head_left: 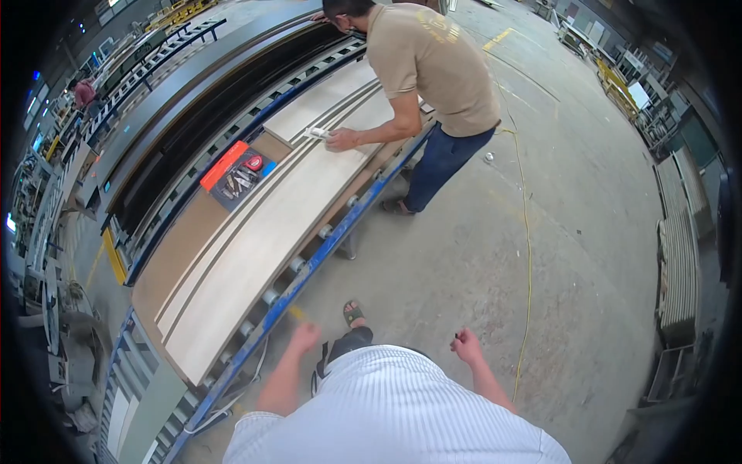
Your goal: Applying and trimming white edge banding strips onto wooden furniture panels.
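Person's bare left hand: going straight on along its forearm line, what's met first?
Probably the long blue metal conveyor rail, ahead of the left hand; depth is unclear, so it might pass above.

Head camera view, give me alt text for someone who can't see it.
The wearer's left hand is beside a blue roller conveyor, the right hand farther off over the floor; a tan-shirted co-worker bends over a long pale panel on the conveyor.
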The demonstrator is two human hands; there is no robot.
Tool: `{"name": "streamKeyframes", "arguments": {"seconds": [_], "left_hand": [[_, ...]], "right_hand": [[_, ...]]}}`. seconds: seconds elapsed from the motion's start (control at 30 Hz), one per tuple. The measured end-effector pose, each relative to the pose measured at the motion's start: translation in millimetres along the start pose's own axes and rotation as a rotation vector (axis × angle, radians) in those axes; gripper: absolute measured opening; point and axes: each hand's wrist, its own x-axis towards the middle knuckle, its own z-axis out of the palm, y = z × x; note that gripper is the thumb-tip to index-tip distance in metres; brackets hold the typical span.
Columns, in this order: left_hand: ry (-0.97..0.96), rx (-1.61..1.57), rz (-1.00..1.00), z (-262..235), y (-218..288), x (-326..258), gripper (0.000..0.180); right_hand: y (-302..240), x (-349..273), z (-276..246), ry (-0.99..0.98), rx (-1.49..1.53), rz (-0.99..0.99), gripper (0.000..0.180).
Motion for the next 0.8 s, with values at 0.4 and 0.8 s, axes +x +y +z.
{"name": "streamKeyframes", "arguments": {"seconds": [0.4,0.8], "left_hand": [[0.397,-0.327,0.088,-147,57,143,0.047],[0.857,-0.036,-0.049,-208,134,299,0.055]], "right_hand": [[-80,126,-13,0.062,-0.627,0.231,0.074],[-409,426,141,0.044,-0.543,-0.711,0.044]]}}
